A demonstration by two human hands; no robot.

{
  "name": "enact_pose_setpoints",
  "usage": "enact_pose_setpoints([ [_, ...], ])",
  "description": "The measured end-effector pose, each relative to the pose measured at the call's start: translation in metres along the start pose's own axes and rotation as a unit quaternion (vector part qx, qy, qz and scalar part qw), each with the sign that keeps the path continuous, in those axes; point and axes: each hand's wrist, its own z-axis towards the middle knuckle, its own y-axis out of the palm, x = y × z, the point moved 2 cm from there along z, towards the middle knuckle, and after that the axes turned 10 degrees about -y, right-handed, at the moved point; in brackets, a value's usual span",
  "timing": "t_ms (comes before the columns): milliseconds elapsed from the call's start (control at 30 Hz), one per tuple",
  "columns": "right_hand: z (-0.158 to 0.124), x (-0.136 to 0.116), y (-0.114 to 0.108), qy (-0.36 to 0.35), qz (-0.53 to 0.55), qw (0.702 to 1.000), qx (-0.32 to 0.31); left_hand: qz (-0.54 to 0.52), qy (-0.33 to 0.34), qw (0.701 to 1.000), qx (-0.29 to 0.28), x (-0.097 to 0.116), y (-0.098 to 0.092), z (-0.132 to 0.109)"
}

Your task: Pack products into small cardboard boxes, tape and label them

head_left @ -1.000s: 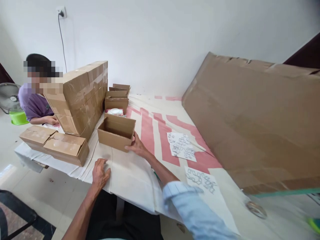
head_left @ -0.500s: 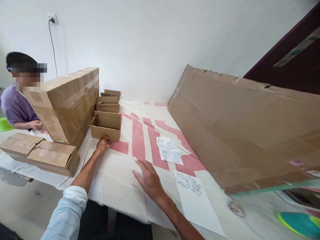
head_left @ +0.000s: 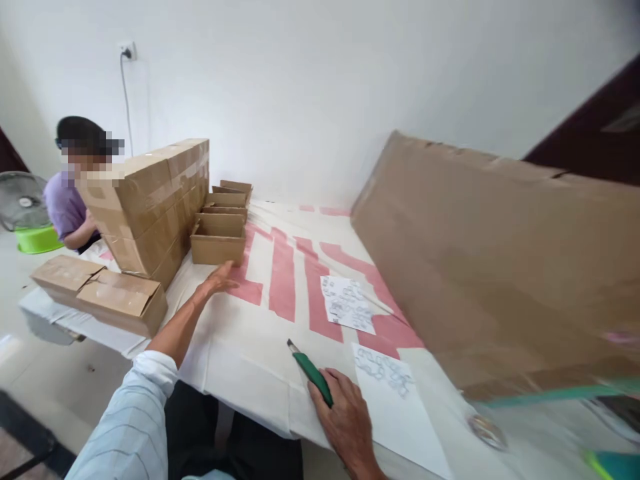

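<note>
One counter [head_left: 245, 357] carries the nearest open box [head_left: 219, 252]; the left hand [head_left: 216, 280], fingers loosely extended, is at its near side. The right hand [head_left: 346, 407] has fingers clamped on a green cutter [head_left: 313, 377], whose blade [head_left: 292, 346], if exposed, could nick the left should they cross.

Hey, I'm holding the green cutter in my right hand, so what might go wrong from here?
The slim tip of the green cutter in your right hand points out over the cloth; if its blade is bared, it might snag or slit the fabric. The marked sheet lies beside that hand and could get creased. Your left hand is close to the nearest open box, so a bump might shove it into the boxes behind.
</note>
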Motion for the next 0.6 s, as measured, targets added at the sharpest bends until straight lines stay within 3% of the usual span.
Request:
enact_pose_setpoints([
  [67, -0.003, 0.002, -0.002, -0.005, -0.001, 1.0, -0.005, 0.023, 0.0, 0.999, -0.041, 0.004, -0.008, -0.032],
  [133, -0.005, 0.004, -0.003, -0.014, -0.001, 1.0, -0.01, 0.048, 0.011, 0.996, -0.075, 0.009, -0.032, -0.072],
  [233, -0.006, 0.003, -0.004, -0.02, -0.003, 1.0, -0.008, 0.143, 0.041, 0.984, -0.1, 0.018, -0.094, -0.13],
  [333, -0.006, 0.002, -0.004, -0.019, -0.003, 1.0, -0.008, 0.237, -0.022, 0.967, -0.092, 0.014, -0.159, -0.168],
  [400, -0.004, 0.002, -0.003, -0.019, 0.001, 1.0, -0.009, 0.301, -0.072, 0.946, -0.096, 0.004, -0.186, -0.179],
  [467, -0.002, 0.001, -0.003, -0.007, 0.002, 1.0, -0.008, 0.361, -0.103, 0.92, -0.109, -0.011, -0.197, -0.182],
  [600, 0.003, -0.003, -0.002, 0.018, -0.002, 1.0, -0.011, 0.469, -0.099, 0.871, -0.109, -0.04, -0.193, -0.175],
])
